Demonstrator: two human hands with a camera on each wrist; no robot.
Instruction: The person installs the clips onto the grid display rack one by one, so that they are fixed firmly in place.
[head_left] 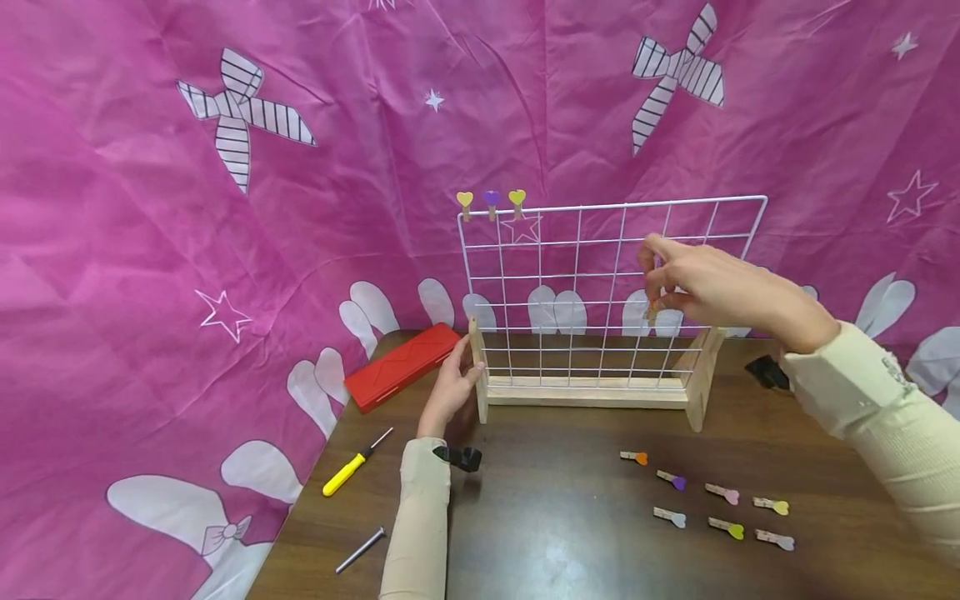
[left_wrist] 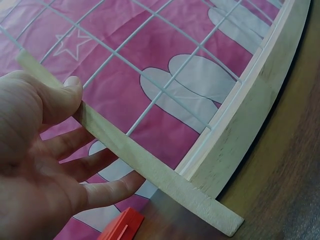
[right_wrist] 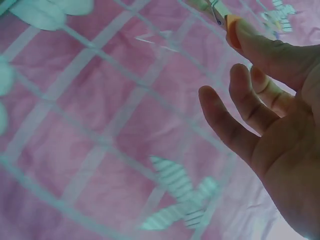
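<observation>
A white wire grid (head_left: 576, 275) stands upright in a wooden stand (head_left: 592, 392) on a dark brown table (head_left: 555, 533). Three heart-topped wooden clips (head_left: 491, 202) sit on the grid's top left edge. My left hand (head_left: 452, 385) grips the stand's left post (left_wrist: 150, 170), thumb in front and fingers behind. My right hand (head_left: 712, 283) is raised in front of the grid's right part and pinches a small wooden clip with an orange heart (right_wrist: 222, 15) between thumb and forefinger. Its other fingers (right_wrist: 235, 125) are spread loosely.
Several loose heart clips (head_left: 723, 493) lie on the table in front of the stand at the right. A red flat box (head_left: 401, 365) lies left of the stand, with a yellow-handled screwdriver (head_left: 352, 471) and a metal rod (head_left: 360, 550) nearer me. Pink patterned cloth (head_left: 225, 208) hangs behind.
</observation>
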